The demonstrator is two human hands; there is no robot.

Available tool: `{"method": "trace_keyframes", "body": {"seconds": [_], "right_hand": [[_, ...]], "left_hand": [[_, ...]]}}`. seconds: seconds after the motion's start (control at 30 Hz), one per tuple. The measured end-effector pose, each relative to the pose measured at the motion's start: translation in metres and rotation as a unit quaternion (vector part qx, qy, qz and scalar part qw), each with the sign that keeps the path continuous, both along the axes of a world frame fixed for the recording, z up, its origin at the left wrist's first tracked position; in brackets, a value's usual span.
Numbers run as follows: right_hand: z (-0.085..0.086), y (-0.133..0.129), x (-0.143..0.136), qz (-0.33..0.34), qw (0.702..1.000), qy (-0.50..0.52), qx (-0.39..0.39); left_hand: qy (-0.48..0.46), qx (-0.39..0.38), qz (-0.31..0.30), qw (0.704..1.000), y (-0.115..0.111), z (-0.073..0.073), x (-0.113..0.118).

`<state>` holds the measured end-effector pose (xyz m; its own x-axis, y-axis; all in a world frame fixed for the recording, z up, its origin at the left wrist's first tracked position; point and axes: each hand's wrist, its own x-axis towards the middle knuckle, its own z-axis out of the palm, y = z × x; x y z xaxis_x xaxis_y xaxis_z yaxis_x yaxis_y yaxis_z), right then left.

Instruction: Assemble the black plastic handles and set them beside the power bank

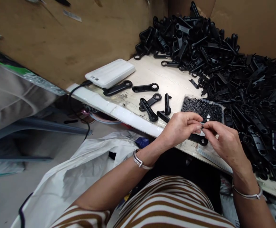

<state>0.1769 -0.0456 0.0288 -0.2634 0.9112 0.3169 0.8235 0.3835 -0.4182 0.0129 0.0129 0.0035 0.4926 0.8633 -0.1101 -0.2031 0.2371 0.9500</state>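
Observation:
My left hand (180,126) and my right hand (223,139) meet fingertip to fingertip over the table's front edge. Both are closed in a pinch, with a tiny dark piece at the fingertips, too small to name. Just behind them is a clear tray (184,97) full of small black parts. Beneath the hands lies a black plastic handle (199,139) with a round end. Left of the hands, several similar handles (149,110) are scattered on the table, one of them partly hidden by my left hand.
A large heap of black plastic parts (194,47) covers the back and right of the table (149,71). A white power bank (110,72) with a black cable (72,95) sits at the left edge. A white plastic sack (64,180) hangs below, left of my lap.

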Motion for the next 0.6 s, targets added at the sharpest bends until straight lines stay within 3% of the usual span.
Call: {"method": "trace_keyframes", "body": {"seconds": [0.23, 0.43, 0.6], "right_hand": [[-0.005, -0.002, 0.005, -0.040, 0.985, 0.139, -0.099], [-0.008, -0.008, 0.000, -0.114, 0.974, 0.174, -0.091], [-0.010, -0.015, -0.006, -0.122, 0.975, 0.169, -0.075]], "left_hand": [[-0.025, -0.035, 0.010, 0.999, -0.005, -0.001, -0.001], [-0.050, -0.039, 0.027, 0.998, -0.010, -0.004, 0.002], [-0.049, -0.019, 0.043, 0.998, -0.014, -0.006, 0.002]]}}
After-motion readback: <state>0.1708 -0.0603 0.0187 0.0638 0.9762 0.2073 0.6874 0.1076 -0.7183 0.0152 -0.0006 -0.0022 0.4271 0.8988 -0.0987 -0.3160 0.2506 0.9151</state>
